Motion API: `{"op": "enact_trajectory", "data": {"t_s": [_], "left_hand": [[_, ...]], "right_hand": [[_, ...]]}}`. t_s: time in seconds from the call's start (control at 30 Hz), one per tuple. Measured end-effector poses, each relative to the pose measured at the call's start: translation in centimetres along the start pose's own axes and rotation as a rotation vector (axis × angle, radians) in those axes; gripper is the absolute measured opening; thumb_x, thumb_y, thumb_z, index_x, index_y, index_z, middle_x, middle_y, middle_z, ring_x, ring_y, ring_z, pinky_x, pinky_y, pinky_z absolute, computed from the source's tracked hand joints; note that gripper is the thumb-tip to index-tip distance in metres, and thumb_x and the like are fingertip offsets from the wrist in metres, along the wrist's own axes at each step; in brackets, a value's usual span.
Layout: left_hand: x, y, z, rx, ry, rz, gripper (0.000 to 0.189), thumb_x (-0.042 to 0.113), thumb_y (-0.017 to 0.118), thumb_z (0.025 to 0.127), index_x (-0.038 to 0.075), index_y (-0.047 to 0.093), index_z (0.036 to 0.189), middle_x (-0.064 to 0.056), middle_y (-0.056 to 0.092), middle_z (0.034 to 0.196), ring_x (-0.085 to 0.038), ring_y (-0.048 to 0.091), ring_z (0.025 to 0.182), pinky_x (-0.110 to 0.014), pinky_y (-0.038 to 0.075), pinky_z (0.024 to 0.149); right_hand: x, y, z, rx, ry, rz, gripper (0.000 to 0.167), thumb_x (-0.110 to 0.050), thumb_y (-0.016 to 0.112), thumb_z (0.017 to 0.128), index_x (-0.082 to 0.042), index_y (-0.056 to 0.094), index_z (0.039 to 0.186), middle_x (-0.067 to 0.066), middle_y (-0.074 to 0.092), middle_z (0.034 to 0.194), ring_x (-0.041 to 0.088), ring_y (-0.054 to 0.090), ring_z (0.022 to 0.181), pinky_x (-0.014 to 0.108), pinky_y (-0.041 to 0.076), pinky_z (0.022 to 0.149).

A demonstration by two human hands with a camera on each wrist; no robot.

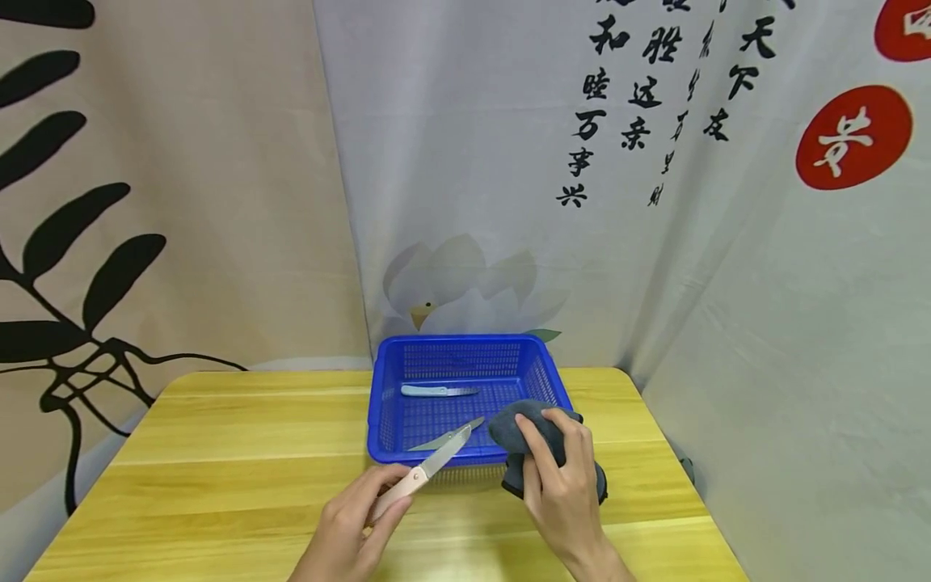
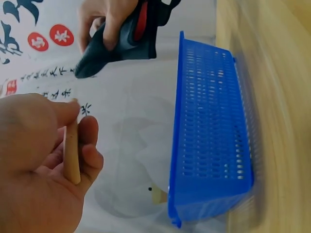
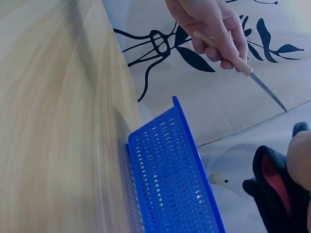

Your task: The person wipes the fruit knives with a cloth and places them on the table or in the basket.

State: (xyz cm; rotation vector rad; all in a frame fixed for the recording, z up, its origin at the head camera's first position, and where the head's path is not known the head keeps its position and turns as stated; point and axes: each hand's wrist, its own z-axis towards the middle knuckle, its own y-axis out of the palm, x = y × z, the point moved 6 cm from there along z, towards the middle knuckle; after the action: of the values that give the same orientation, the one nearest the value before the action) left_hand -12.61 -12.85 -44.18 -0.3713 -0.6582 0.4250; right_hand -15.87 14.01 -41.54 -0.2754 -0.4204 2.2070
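My left hand (image 1: 356,517) grips a knife (image 1: 445,454) by its pale wooden handle, the bare blade pointing up and to the right over the basket's near edge. Bunched in my right hand (image 1: 563,485) is a dark grey cloth (image 1: 512,427) with black edging. A red patch of the cloth (image 3: 277,187) shows in the right wrist view. Blade and cloth are apart. Behind both hands stands a blue plastic basket (image 1: 465,340). Inside it lie a white-handled knife (image 1: 429,391) and a second knife (image 1: 445,437), partly hidden behind the held blade.
The wooden table (image 1: 254,453) carries the basket near its back edge. Close behind it hangs a cloth backdrop (image 1: 465,162) with printed leaves, a flower and black writing. The table's right edge runs beside the hanging fabric.
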Motion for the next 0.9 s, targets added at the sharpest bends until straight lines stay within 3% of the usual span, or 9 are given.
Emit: {"op": "enact_trajectory", "data": {"t_s": [0.1, 0.33, 0.4, 0.5, 0.67, 0.9], "left_hand": [[-0.3, 0.0, -0.1, 0.020, -0.096, -0.098, 0.054, -0.012, 0.083, 0.093, 0.012, 0.070, 0.138, 0.003, 0.078, 0.105, 0.004, 0.063, 0.082, -0.012, 0.053, 0.068], [-0.8, 0.7, -0.3, -0.056, -0.517, -0.428, 0.027, 0.007, 0.063, 0.116, 0.010, 0.065, 0.142, 0.001, 0.078, 0.110, -0.011, 0.074, 0.087, -0.027, 0.065, 0.075], [-0.8, 0.9, -0.2, -0.069, -0.575, -0.506, 0.025, 0.010, 0.059, 0.118, 0.007, 0.064, 0.142, 0.001, 0.078, 0.110, -0.013, 0.074, 0.088, -0.027, 0.064, 0.074], [-0.8, 1.1, -0.1, -0.085, -0.574, -0.610, 0.026, 0.010, 0.053, 0.120, 0.001, 0.061, 0.143, 0.002, 0.077, 0.109, -0.013, 0.070, 0.085, -0.026, 0.060, 0.068], [-0.8, 1.5, 0.1, -0.139, -0.514, -0.770, 0.031, 0.007, 0.046, 0.122, -0.008, 0.055, 0.146, 0.004, 0.076, 0.113, -0.003, 0.064, 0.085, -0.025, 0.058, 0.066], [-0.7, 2.3, -0.1, -0.197, -0.574, -0.897, 0.032, 0.011, 0.044, 0.123, -0.008, 0.053, 0.147, 0.006, 0.070, 0.109, -0.002, 0.062, 0.085, -0.020, 0.052, 0.067]], "right_hand": [[-0.2, -0.3, -0.1, 0.033, -0.005, 0.024, 0.037, -0.016, 0.048, 0.117, -0.006, 0.080, 0.134, 0.031, 0.067, 0.133, 0.044, 0.063, 0.111, 0.051, 0.054, 0.093], [-2.5, -0.7, 0.4, 0.123, -0.140, 0.089, 0.033, -0.015, 0.054, 0.117, -0.001, 0.083, 0.124, 0.033, 0.068, 0.123, 0.043, 0.062, 0.107, 0.042, 0.052, 0.103], [-3.1, -0.9, 0.7, 0.142, -0.187, 0.110, 0.031, -0.013, 0.056, 0.116, -0.001, 0.083, 0.121, 0.033, 0.069, 0.120, 0.042, 0.063, 0.105, 0.042, 0.053, 0.100], [-4.1, -0.9, 1.2, 0.163, -0.251, 0.127, 0.028, -0.010, 0.057, 0.114, -0.001, 0.083, 0.118, 0.032, 0.070, 0.116, 0.042, 0.064, 0.102, 0.045, 0.056, 0.093], [-5.6, -0.8, 1.5, 0.170, -0.329, 0.132, 0.025, -0.010, 0.060, 0.113, -0.003, 0.083, 0.116, 0.029, 0.072, 0.113, 0.042, 0.065, 0.099, 0.047, 0.056, 0.083], [-7.1, -0.4, 1.6, 0.157, -0.412, 0.123, 0.026, -0.008, 0.058, 0.112, -0.007, 0.084, 0.115, 0.026, 0.073, 0.111, 0.039, 0.065, 0.098, 0.044, 0.057, 0.080]]}}
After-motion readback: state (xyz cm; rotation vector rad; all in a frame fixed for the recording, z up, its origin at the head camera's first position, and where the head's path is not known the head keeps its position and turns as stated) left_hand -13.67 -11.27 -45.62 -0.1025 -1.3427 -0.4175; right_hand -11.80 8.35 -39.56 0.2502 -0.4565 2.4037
